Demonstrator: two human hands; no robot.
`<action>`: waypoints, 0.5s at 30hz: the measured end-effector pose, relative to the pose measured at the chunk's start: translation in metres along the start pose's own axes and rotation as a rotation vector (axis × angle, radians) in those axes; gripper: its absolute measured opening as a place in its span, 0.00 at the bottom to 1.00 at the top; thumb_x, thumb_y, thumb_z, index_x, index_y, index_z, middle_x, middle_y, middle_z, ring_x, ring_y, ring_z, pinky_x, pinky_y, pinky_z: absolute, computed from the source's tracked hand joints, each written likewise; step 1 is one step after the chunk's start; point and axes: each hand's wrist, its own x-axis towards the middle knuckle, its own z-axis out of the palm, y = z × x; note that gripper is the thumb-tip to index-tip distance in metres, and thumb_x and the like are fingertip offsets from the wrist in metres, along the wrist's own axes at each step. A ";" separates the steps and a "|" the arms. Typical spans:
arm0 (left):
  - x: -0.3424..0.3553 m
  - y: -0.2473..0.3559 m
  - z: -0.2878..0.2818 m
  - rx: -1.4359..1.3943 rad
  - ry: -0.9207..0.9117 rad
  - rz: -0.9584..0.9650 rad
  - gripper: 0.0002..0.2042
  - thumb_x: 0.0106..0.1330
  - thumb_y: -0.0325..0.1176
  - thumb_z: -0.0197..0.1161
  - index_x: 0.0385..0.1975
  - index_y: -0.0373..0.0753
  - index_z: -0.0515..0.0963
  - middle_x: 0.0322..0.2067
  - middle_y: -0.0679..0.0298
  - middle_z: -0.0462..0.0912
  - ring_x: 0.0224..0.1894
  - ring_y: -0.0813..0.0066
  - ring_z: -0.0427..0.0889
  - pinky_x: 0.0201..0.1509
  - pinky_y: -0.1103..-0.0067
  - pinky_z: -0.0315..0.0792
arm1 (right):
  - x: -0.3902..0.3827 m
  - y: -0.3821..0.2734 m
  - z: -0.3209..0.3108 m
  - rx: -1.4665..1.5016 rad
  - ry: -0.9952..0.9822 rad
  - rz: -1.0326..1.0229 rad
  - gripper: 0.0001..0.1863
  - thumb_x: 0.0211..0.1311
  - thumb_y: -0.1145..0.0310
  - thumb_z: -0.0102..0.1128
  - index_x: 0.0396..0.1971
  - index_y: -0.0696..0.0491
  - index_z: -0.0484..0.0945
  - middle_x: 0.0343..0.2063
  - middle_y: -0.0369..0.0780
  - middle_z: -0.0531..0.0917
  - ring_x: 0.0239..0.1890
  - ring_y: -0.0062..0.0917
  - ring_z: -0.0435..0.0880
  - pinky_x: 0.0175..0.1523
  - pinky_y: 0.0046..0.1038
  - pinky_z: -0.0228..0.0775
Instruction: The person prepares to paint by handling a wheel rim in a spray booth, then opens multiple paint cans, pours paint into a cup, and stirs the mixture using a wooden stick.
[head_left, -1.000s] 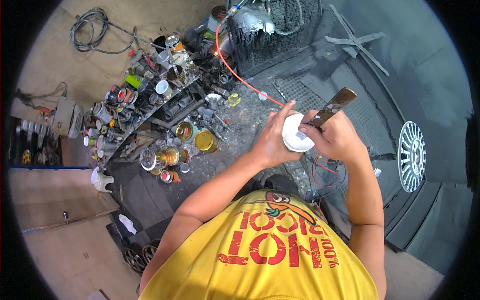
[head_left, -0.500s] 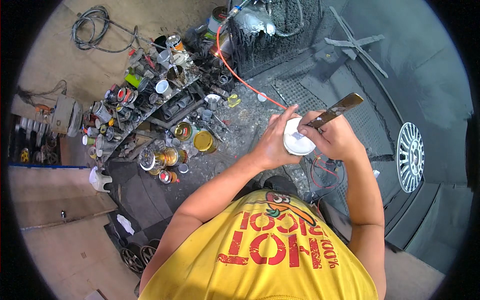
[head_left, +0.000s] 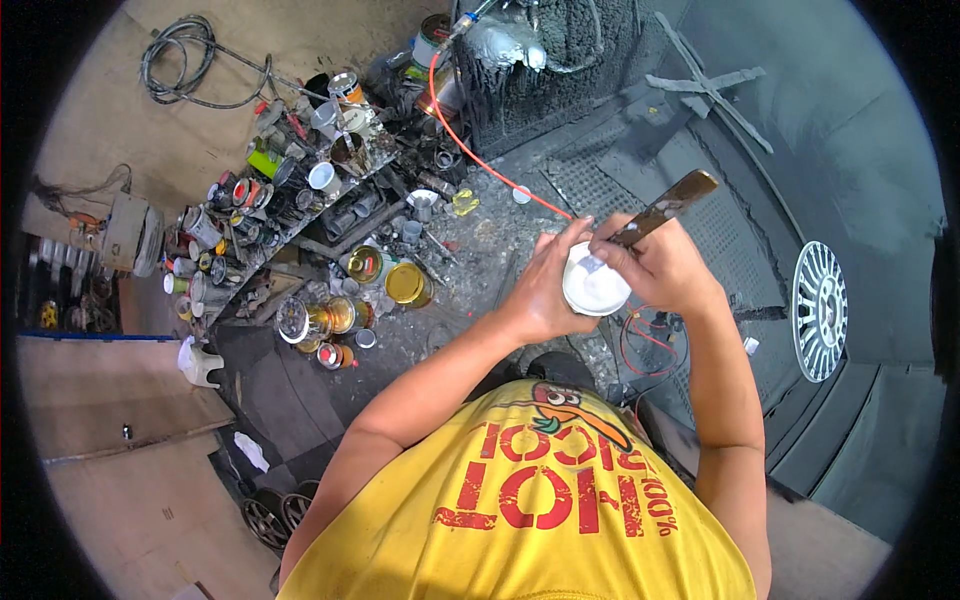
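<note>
In front of my chest, my left hand (head_left: 545, 285) is wrapped round the side of a small white cup (head_left: 600, 290) with white contents. My right hand (head_left: 660, 265) grips a flat putty knife (head_left: 668, 208). Its brown, stained handle end sticks up past my fingers to the upper right, and the blade reaches down into the cup. The blade's tip is lost against the white, so how deep it sits I cannot tell. Whether the contents are paint or filler does not show.
A cluttered rack of cans and cups (head_left: 330, 180) stands at the left. Several tins, among them a gold-lidded can (head_left: 408, 285), sit on the floor. An orange hose (head_left: 480, 160) runs down behind my hands. At the right is a silver wheel cover (head_left: 820, 312).
The putty knife has shifted slightly left and up within the cup, my right hand moving with it. The cup stays in my left hand at nearly the same place.
</note>
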 end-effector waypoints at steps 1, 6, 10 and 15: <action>0.000 -0.001 0.000 -0.026 -0.012 -0.010 0.60 0.36 0.30 0.80 0.75 0.37 0.52 0.59 0.51 0.76 0.60 0.45 0.71 0.69 0.58 0.65 | -0.003 0.000 -0.002 0.001 -0.001 -0.001 0.08 0.65 0.65 0.67 0.35 0.55 0.83 0.23 0.48 0.82 0.28 0.48 0.82 0.33 0.41 0.72; -0.005 -0.004 0.001 -0.062 -0.004 0.032 0.59 0.36 0.30 0.80 0.75 0.37 0.53 0.59 0.53 0.77 0.60 0.47 0.71 0.68 0.58 0.65 | -0.006 -0.010 -0.020 -0.091 -0.149 0.116 0.07 0.65 0.67 0.66 0.34 0.56 0.82 0.24 0.46 0.83 0.29 0.44 0.82 0.35 0.38 0.72; -0.005 -0.002 0.000 -0.044 -0.013 0.046 0.59 0.36 0.30 0.80 0.74 0.37 0.54 0.59 0.54 0.77 0.60 0.47 0.72 0.68 0.58 0.65 | -0.002 0.001 -0.025 -0.165 -0.084 0.087 0.07 0.66 0.67 0.65 0.35 0.56 0.82 0.24 0.46 0.83 0.29 0.45 0.82 0.35 0.39 0.72; -0.009 0.003 -0.001 -0.046 -0.039 -0.015 0.59 0.35 0.30 0.81 0.74 0.37 0.54 0.59 0.51 0.76 0.61 0.45 0.71 0.68 0.57 0.65 | -0.004 -0.001 -0.005 -0.036 -0.042 0.071 0.07 0.65 0.66 0.67 0.36 0.54 0.83 0.25 0.46 0.83 0.29 0.47 0.82 0.34 0.41 0.72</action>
